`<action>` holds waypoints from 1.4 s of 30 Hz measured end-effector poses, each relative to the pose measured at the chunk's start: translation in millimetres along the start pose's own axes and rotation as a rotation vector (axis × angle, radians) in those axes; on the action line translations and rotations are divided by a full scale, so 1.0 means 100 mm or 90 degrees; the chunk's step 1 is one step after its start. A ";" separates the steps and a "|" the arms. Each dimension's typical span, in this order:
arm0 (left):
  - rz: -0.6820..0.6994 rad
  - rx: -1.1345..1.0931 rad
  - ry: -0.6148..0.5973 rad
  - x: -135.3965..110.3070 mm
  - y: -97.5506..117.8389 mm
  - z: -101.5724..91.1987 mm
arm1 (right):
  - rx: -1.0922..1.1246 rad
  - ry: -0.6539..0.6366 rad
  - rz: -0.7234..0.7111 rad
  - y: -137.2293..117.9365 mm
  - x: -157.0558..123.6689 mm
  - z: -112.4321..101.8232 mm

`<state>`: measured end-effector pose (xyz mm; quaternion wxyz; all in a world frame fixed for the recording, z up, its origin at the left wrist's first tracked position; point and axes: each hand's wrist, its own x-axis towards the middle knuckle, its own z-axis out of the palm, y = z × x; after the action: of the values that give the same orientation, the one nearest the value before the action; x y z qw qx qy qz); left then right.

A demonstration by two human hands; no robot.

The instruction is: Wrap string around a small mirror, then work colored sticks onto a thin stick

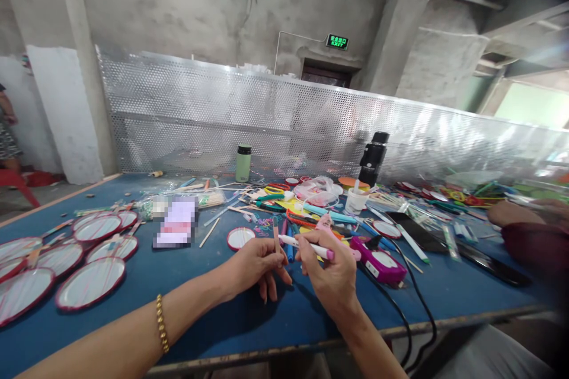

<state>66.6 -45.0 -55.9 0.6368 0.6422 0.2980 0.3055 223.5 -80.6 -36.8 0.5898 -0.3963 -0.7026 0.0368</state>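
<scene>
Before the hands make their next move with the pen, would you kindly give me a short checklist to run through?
1. Grip: right hand closed around pen: ok.
2. Hold: left hand pinches stick: ok.
3. Pen tip meets stick: cannot tell.
4. Black cable apart from both hands: ok.
5. Co-worker's arm away from the pen: ok.

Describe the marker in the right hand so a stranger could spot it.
On the blue table, look at the middle near the front edge. There the right hand holds the marker crosswise. Unlike the blue pens behind it, it is white with a pink end.
</scene>
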 end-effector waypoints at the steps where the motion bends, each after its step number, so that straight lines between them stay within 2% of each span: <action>1: 0.002 0.002 -0.001 0.00 0.00 0.00 | -0.001 -0.001 -0.005 -0.01 0.00 0.00; 10: 0.006 0.004 -0.005 0.00 0.00 0.00 | -0.014 -0.010 -0.033 -0.05 0.01 0.00; 17: 0.004 0.002 -0.006 0.00 -0.02 -0.01 | -0.015 0.014 -0.021 -0.03 0.00 0.00; 26: 0.005 0.008 -0.006 -0.02 0.02 0.01 | -0.022 -0.020 -0.048 -0.06 0.02 0.01; 42: -0.001 0.002 -0.002 -0.02 0.01 0.00 | -0.035 0.007 -0.047 -0.05 0.01 0.00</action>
<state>65.7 -46.3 -55.0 0.6364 0.6435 0.2982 0.3032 221.0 -83.2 -33.5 0.5834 -0.3860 -0.7146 -0.0064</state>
